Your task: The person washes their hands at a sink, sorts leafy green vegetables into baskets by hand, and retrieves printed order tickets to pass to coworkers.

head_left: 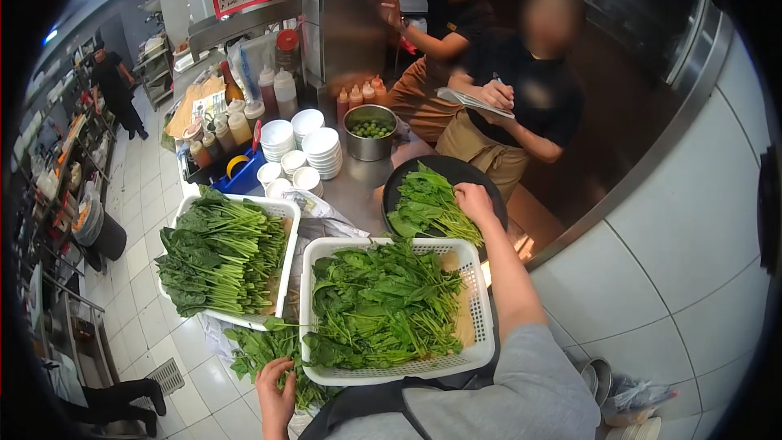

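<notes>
My right hand [475, 203] is closed on the stem side of a bunch of leafy greens like spinach [425, 200], which lies on a round black tray [491, 187]. Low in the view my left hand [275, 395] is loosely curled with fingers apart, beside a loose pile of the same greens [265, 346]; no bunch shows in it. Between my arms stands a white perforated basket [481, 350] heaped with greens [383, 301]. A second white basket [287, 212] to its left holds greens laid with stems to the right.
Stacked white bowls [322, 147], a metal pot of small green fruits [368, 145], squeeze bottles [284, 94] and a blue caddy [236, 181] stand behind the baskets. Two people are across the counter, one writing on a notepad [476, 102]. Another person [116, 90] stands far left. A tiled wall [652, 277] borders the right.
</notes>
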Available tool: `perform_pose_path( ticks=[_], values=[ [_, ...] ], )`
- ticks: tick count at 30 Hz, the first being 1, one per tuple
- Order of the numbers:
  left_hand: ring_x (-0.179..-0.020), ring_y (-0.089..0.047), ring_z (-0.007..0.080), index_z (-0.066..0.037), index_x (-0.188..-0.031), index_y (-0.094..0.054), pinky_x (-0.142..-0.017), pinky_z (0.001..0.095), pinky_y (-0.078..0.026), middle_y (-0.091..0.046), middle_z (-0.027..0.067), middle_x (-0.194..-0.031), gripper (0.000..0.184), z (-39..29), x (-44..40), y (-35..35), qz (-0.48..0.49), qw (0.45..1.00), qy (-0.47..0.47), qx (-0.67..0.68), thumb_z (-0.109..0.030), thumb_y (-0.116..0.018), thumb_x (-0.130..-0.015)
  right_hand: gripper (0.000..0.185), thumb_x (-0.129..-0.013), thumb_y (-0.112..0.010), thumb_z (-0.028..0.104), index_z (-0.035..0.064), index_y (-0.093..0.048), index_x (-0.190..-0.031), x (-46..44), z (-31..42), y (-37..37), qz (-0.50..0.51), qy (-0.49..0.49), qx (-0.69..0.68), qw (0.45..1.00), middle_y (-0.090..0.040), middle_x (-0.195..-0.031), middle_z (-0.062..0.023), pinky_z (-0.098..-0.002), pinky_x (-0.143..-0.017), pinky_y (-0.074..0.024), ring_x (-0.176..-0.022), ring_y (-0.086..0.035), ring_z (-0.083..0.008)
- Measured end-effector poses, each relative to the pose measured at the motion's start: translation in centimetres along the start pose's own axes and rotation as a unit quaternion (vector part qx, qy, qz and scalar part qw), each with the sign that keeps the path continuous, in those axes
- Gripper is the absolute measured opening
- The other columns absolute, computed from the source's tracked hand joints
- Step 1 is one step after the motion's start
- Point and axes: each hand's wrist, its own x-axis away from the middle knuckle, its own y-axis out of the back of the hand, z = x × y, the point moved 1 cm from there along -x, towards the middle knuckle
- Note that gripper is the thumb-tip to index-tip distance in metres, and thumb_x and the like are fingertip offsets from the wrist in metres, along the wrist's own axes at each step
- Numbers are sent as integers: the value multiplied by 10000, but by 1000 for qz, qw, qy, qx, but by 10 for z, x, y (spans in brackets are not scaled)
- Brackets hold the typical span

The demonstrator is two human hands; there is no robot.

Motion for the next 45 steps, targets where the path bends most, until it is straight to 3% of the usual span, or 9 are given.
perform_pose_path(
  ticks=[4,5,13,16,22,29,32,37,45],
  values=[
    [-1018,-554,276,-66,-938,-646,-993,434,-285,-621,92,-1051,173,-1,-1,-1,9,1000,7,4,-67,-625,-766,779,-751,-673,404,129,-319,-1387,-1,-30,-32,89,-106,146,980,-395,-1371,-190,-521,-989,-324,-1223,-420,-359],
    [-1020,-554,277,-66,-938,-646,-997,435,-281,-620,91,-1054,172,-2,-2,-1,12,1000,9,8,-70,-624,-768,1121,-655,-737,513,194,-25,-1459,-10,-43,-39,177,-169,110,963,-127,-1500,-152,-559,-1055,-186,-1349,-192,-379],
    [-1003,-562,308,-25,-921,-648,-902,382,-405,-627,139,-1027,208,-27,-4,7,19,1000,-3,-24,-13,-631,-714,1370,-479,-810,580,157,51,-1458,-3,-65,-70,226,-162,101,955,-65,-1502,-189,-548,-1060,-200,-1368,-115,-402],
    [-1005,-560,309,-28,-920,-648,-916,386,-390,-628,133,-1032,207,-32,-7,6,31,999,7,-39,-17,-634,-714,1311,-516,-831,483,151,18,-1458,0,-54,-68,200,-149,148,957,-170,-1477,-184,-540,-1030,-263,-1327,-253,-374],
    [-1009,-556,311,-33,-930,-647,-947,399,-358,-627,124,-1038,218,-30,-11,0,43,997,9,-57,-23,-639,-713,802,-605,-809,302,50,-452,-1277,-31,-80,-84,165,-116,55,978,-556,-1199,-183,-468,-959,-382,-1134,-523,-292],
    [-1016,-551,308,-34,-934,-643,-948,398,-359,-626,126,-1036,228,-33,-8,2,39,998,19,-43,-19,-642,-706,832,-651,-793,265,80,-385,-1352,-28,-80,-63,182,-105,55,976,-503,-1286,-172,-347,-976,-387,-1177,-492,-319],
    [-1017,-552,303,-30,-929,-640,-946,395,-360,-626,127,-1035,225,-30,-9,0,50,997,18,-64,-17,-642,-704,877,-643,-802,248,100,-350,-1380,-38,-100,-67,162,-95,-131,974,-502,-1297,-139,-338,-971,-395,-1179,-493,-315],
    [-1020,-550,299,-30,-922,-638,-948,392,-352,-627,120,-1037,213,-27,-11,-2,52,997,15,-56,-18,-640,-709,251,-689,-694,72,79,-680,-940,-28,-99,-52,-10,-16,-91,996,-633,-1038,-131,-330,-765,-490,-842,-628,-237],
    [-1036,-558,266,-97,-970,-642,-1021,525,-230,-622,59,-1054,198,-21,-8,1,63,996,23,-58,-81,-622,-774,156,-674,-683,84,39,-700,-822,-3,-99,-78,1,37,-24,999,-624,-787,-128,-335,-669,-500,-710,-622,-251]
  ],
)
